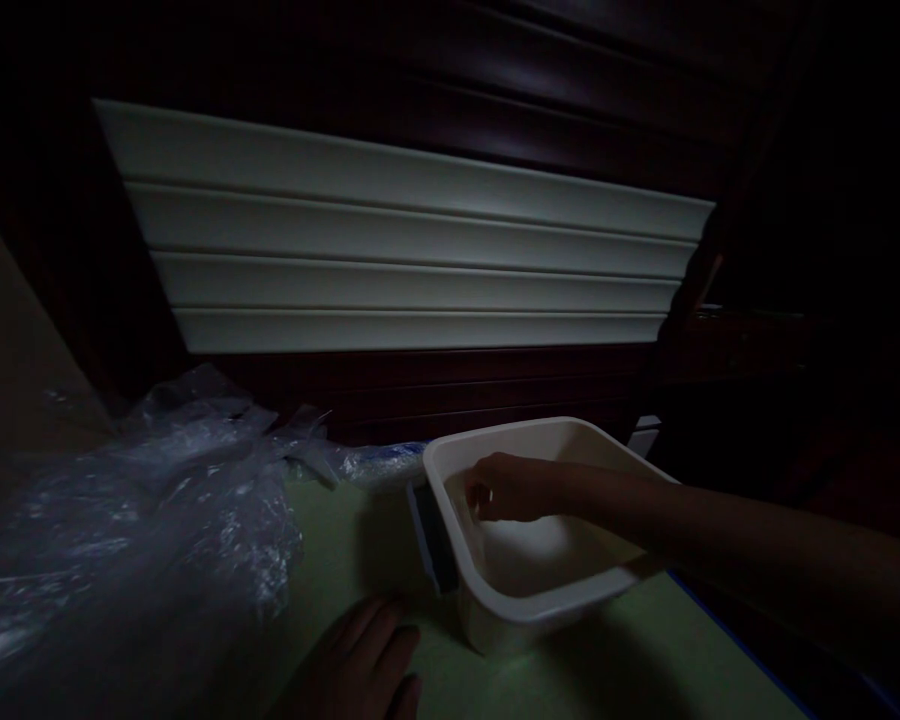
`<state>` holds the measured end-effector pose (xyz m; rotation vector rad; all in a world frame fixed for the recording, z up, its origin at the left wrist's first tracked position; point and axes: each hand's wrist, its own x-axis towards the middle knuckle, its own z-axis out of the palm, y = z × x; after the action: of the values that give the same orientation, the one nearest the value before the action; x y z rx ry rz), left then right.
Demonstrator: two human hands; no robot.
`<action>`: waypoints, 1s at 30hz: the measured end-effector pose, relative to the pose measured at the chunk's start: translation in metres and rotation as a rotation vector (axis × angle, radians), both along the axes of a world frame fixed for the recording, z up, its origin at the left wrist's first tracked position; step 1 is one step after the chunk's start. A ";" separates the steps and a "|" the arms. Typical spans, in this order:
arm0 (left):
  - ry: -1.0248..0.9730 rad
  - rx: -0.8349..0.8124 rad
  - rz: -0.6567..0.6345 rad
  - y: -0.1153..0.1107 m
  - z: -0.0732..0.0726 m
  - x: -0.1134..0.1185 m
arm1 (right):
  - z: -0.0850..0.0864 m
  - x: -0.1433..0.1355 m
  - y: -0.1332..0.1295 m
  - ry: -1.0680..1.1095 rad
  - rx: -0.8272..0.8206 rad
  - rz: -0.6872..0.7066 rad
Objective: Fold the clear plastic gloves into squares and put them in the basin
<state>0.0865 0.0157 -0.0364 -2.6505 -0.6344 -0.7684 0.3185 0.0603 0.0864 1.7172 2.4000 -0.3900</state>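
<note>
The tub (495, 632) stands upright on the green surface (330, 560), just beside a heap of clear plastic (195, 500). The right hand (514, 487) is inside it, fingers curled in near the inner wall; from here I can't tell whether they grip anything. The left hand (367, 660) lies near the tub, fingers loosely spread, with nothing visible in its hold. I'd say the handling inside the tub is under way, but it's too dark to judge how much is done or left.

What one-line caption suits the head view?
Right hand in a white tub, left hand outside it, clear plastic to the left.
</note>
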 end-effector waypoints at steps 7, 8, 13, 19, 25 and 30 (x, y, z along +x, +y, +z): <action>-0.034 -0.150 0.040 -0.013 0.005 0.003 | 0.026 -0.008 -0.028 0.040 0.261 -0.031; -0.012 -0.176 0.076 -0.014 0.005 0.004 | 0.030 -0.013 -0.034 0.041 0.322 -0.027; 0.174 -0.188 0.146 -0.023 0.011 0.005 | 0.048 -0.058 -0.070 0.052 0.629 0.042; 0.283 -0.111 0.207 -0.040 0.030 -0.030 | 0.028 -0.121 -0.106 0.166 0.746 0.168; 0.222 -0.017 0.377 -0.048 0.045 -0.098 | -0.029 -0.158 -0.113 0.282 0.717 0.129; 0.150 0.056 0.481 -0.037 0.045 -0.133 | -0.057 -0.187 -0.103 0.313 0.692 0.137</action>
<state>-0.0465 -0.0215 0.0087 -2.3302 -1.1285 -0.4348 0.1318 -0.0422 0.0294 1.8057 3.1150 0.2520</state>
